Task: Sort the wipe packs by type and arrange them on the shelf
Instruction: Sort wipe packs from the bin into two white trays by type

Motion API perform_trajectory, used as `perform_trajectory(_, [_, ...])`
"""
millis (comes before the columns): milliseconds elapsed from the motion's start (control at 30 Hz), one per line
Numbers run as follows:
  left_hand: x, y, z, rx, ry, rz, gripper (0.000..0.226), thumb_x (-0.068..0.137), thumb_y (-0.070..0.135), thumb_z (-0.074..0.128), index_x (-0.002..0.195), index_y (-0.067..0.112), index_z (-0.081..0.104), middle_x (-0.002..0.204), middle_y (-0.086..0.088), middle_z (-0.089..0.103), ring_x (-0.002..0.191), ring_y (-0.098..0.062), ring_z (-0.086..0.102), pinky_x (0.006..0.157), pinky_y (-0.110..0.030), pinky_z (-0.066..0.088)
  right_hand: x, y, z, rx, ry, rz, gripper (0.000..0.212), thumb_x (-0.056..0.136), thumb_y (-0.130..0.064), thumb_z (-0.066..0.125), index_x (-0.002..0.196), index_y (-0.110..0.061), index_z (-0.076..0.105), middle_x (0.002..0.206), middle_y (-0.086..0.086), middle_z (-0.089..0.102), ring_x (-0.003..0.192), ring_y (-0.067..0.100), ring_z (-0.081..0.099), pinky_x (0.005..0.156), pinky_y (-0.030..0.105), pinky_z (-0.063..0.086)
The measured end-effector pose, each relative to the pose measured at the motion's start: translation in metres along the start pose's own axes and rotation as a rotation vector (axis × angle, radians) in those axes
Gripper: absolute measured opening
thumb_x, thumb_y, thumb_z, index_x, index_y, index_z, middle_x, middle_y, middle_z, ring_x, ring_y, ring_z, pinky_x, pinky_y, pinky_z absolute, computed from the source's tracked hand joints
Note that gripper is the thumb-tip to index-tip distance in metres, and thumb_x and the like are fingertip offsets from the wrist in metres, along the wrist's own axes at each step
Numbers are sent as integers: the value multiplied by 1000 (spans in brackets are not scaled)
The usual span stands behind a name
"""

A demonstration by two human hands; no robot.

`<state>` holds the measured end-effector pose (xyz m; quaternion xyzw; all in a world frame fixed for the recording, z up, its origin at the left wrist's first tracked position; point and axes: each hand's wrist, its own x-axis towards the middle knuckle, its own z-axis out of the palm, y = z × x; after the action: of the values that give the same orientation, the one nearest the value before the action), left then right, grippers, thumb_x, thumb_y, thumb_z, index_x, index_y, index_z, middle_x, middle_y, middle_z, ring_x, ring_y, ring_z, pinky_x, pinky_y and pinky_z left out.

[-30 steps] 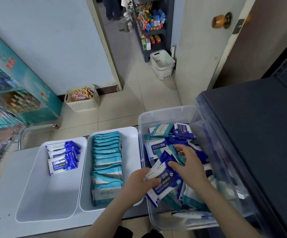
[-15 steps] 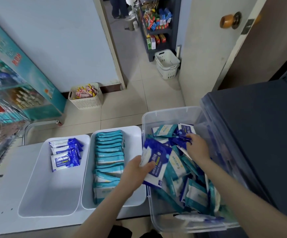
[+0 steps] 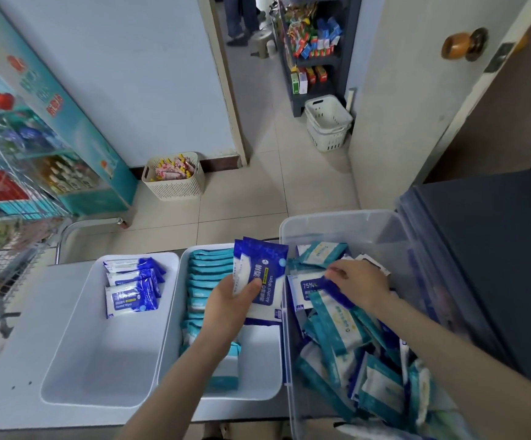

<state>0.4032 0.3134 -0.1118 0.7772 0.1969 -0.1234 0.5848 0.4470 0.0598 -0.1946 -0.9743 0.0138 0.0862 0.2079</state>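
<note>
Nearest us, both forearms enter from the bottom edge, where the near end of the clear bin (image 3: 346, 223) is cut off too — its jumble of teal and blue wipe packs (image 3: 340, 331) overlaps so much that we cannot count them. In it our right hand (image 3: 362, 281) pinches a dark-blue pack (image 3: 337, 293), mostly buried under the heap. Our left hand (image 3: 232, 309) grips two blue alcohol packs (image 3: 265, 277), upright, above the middle tray (image 3: 257, 363), hiding part of its row of teal packs (image 3: 207, 271). The left tray (image 3: 99, 360) holds a few blue packs (image 3: 130, 293) at its far end; both trays sit on the white desk (image 3: 10, 376). Right of the bin lies a dark surface (image 3: 496, 265) we cannot identify. Farther off, on the floor, stand a cream basket (image 3: 173, 182) of sweets and a white basket (image 3: 327, 125) — and past the doorway a stocked shelf (image 3: 315, 42) and a person's legs (image 3: 238, 20), cut off at the top.
</note>
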Motion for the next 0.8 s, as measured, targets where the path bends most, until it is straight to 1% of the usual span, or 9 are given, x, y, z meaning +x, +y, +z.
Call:
perform_trajectory(67, [2,0,-1,14,0,-9,6,91,28,63,92,25,59,90,4,71,81,-17,70,76,-39,59,2,2,2,83,-61,2,25,98,-24,46,116,-23,64,117,-1,66,105,20,59,86,36,49])
perform_trajectory(167, [4,1,-2,10,11,-18,7,91,29,63,91,26,56,91,4,69,83,-17,69,76,-38,59,13,18,0,-126,-256,-99,51,92,-4,50,138,-25,46,147,-4,41,133,18,37,107,35,36])
perform_trajectory(233, [4,1,-2,11,7,-19,7,91,29,63,90,26,56,91,4,69,82,-16,69,75,-37,59,19,19,0,-261,-362,-135,58,90,-9,55,143,-27,37,148,-2,36,134,20,33,107,37,34])
perform_trajectory(367, [6,1,-3,11,-5,-27,7,91,28,63,91,25,57,93,4,70,84,-17,69,77,-39,59,28,19,-1,-440,-359,-186,62,85,-34,63,141,-27,37,133,3,43,123,24,37,102,36,36])
perform_trajectory(500, [5,-1,-8,-3,-6,-27,7,91,28,63,95,25,58,94,3,70,83,-16,69,72,-34,59,28,27,-4,-320,-305,-152,61,76,-42,70,129,-25,46,132,-2,49,122,20,42,99,32,34])
perform_trajectory(633, [2,-3,-13,-7,5,-41,7,91,29,63,93,27,57,93,5,69,82,-15,69,68,-30,57,26,31,-11,-332,-347,-28,55,67,-59,69,109,-25,60,110,0,59,100,19,53,83,32,46])
perform_trajectory(700, [2,-4,-14,-2,15,-47,7,91,29,62,92,28,56,93,6,69,82,-14,68,66,-28,57,23,36,-11,-170,-389,55,40,74,-50,67,96,-17,66,98,2,64,93,20,59,79,33,48])
perform_trajectory(733, [2,-5,-15,3,19,-46,7,91,30,62,92,27,56,94,5,69,82,-14,69,67,-29,57,22,38,-12,-64,-400,93,27,79,-42,66,82,-15,66,85,2,64,86,21,59,74,32,46])
perform_trajectory(800, [2,-5,-15,7,21,-43,8,91,30,63,95,26,57,95,4,70,83,-16,69,70,-33,59,20,37,-15,42,-416,119,26,87,-30,61,62,-24,55,69,-4,57,76,18,56,65,28,40])
